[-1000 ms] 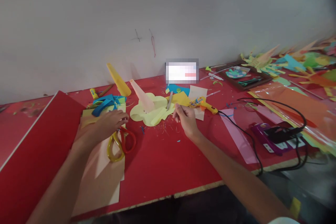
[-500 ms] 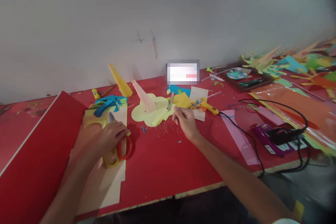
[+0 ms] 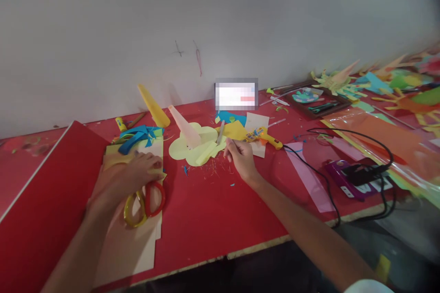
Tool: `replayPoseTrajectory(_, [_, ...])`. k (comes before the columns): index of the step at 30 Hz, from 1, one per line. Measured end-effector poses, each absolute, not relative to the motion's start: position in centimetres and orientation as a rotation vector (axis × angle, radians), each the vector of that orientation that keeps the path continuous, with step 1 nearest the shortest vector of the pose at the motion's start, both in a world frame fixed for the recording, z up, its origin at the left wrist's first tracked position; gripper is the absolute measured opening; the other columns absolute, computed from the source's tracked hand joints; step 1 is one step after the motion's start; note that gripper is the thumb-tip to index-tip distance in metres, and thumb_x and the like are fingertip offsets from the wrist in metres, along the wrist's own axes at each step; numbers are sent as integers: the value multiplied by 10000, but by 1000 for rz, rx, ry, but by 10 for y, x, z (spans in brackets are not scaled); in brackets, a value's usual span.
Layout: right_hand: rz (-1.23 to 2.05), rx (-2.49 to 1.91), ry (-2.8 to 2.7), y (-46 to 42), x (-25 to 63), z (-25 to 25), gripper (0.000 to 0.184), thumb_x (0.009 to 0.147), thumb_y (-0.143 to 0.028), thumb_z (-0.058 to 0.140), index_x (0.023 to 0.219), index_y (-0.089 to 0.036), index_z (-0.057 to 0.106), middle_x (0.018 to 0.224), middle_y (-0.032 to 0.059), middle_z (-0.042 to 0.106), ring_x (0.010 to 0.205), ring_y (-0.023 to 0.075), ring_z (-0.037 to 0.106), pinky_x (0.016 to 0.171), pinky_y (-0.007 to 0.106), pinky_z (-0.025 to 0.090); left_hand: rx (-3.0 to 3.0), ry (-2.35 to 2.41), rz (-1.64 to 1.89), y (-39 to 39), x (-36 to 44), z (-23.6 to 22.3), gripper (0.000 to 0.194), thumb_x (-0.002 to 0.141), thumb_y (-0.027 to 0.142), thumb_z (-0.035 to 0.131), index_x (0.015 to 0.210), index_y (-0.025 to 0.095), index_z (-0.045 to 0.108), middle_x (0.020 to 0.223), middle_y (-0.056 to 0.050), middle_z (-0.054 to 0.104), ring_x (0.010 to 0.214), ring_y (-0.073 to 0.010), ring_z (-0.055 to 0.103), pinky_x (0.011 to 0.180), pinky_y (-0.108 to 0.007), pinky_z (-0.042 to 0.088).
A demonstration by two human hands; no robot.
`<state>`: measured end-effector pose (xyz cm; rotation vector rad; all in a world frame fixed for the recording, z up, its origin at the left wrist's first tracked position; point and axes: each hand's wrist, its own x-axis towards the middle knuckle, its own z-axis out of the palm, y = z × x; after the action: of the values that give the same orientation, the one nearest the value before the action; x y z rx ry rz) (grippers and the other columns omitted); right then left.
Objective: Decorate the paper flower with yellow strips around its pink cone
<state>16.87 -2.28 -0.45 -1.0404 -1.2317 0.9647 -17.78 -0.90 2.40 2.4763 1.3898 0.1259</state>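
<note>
My left hand [image 3: 132, 173] lies palm down on a stack of cream and yellow paper sheets [image 3: 134, 238], fingers together, covering the blades of scissors [image 3: 144, 201] with one yellow and one red handle. My right hand [image 3: 240, 158] is pinched around a thin grey pen [image 3: 220, 132] whose tip points toward a pale yellow cloud-shaped paper cutout [image 3: 192, 149]. A peach paper cone [image 3: 184, 126] stands on that cutout and a yellow cone [image 3: 153, 106] stands behind it.
A yellow glue gun [image 3: 264, 137] with a black cord [image 3: 330, 183] lies to the right. A purple power strip [image 3: 357, 178], pink paper [image 3: 309, 174], orange sheets [image 3: 385, 137] and a tray [image 3: 316, 100] of cutouts fill the right side. Blue strips [image 3: 135, 137] sit at the left.
My left hand has slid the scissors down and to the left over the paper stack. My right hand has barely moved.
</note>
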Motion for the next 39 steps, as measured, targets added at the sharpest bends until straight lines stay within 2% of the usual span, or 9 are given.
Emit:
replayPoseTrajectory(7, [949, -1045, -1259, -21, 168, -11, 623, 955, -691, 499, 568, -208, 569, 448, -32, 454, 434, 104, 420, 486, 257, 326, 2342, 1425, 72, 7, -163, 13, 308, 830, 518, 640, 785, 213, 631, 866, -41, 636, 907, -235, 530, 833, -354, 418])
replayPoseTrajectory(11, [968, -1039, -1243, -19, 168, -12, 628, 944, -704, 504, 567, -206, 565, 446, -33, 453, 431, 102, 418, 486, 256, 326, 2249, 1376, 113, 0, -171, 26, 287, 892, 502, 591, 961, 240, 688, 1089, -43, 664, 1063, -242, 545, 942, -361, 451])
replayPoseTrajectory(13, [976, -1037, -1236, -18, 169, -12, 628, 942, -708, 503, 567, -208, 564, 450, -32, 454, 433, 102, 416, 485, 258, 324, 2232, 1304, 109, -1, -173, 31, 278, 909, 506, 578, 944, 254, 689, 1120, -34, 659, 1076, -230, 542, 950, -344, 461])
replayPoseTrajectory(18, [984, -1027, -1232, -20, 168, -9, 625, 940, -705, 508, 566, -208, 566, 451, -32, 451, 432, 102, 418, 480, 258, 321, 2266, 1263, 48, 13, -173, 25, 301, 902, 513, 590, 821, 226, 636, 956, -32, 633, 956, -211, 527, 883, -323, 451])
replayPoseTrajectory(24, [991, -1041, -1256, -20, 167, -10, 632, 943, -706, 502, 562, -206, 568, 445, -33, 451, 425, 101, 417, 476, 253, 325, 2295, 1271, 137, 22, -173, 8, 359, 889, 532, 582, 746, 203, 567, 900, -35, 626, 931, -201, 521, 873, -302, 436])
replayPoseTrajectory(32, [1078, -1021, -1404, -20, 165, -12, 591, 972, -646, 494, 599, -199, 590, 467, -36, 474, 443, 98, 447, 502, 244, 347, 2142, 1363, 299, 16, -106, 19, 253, 871, 459, 597, 867, 207, 581, 835, 11, 626, 770, -157, 560, 684, -252, 437])
replayPoseTrajectory(35, [1055, -984, -1495, -20, 162, -15, 475, 986, -587, 506, 751, -200, 649, 623, -6, 583, 579, 125, 547, 578, 249, 412, 2135, 1300, 535, 15, -70, 33, 301, 849, 463, 656, 1022, 216, 651, 935, -26, 681, 850, -185, 617, 731, -282, 491])
replayPoseTrajectory(37, [1028, -960, -1507, -19, 160, -17, 371, 971, -561, 547, 1027, -218, 674, 885, 34, 664, 728, 146, 596, 667, 266, 473, 2119, 1237, 709, 13, -49, 42, 328, 855, 432, 681, 1108, 225, 655, 895, -14, 684, 819, -170, 628, 740, -283, 496])
replayPoseTrajectory(39, [1074, -928, -1469, -18, 157, -20, 470, 934, -560, 610, 1304, -273, 575, 1171, 66, 631, 855, 160, 606, 748, 293, 522, 2082, 1174, 986, 9, -31, 50, 301, 844, 380, 725, 1091, 221, 661, 859, 0, 672, 758, -138, 609, 703, -262, 489])
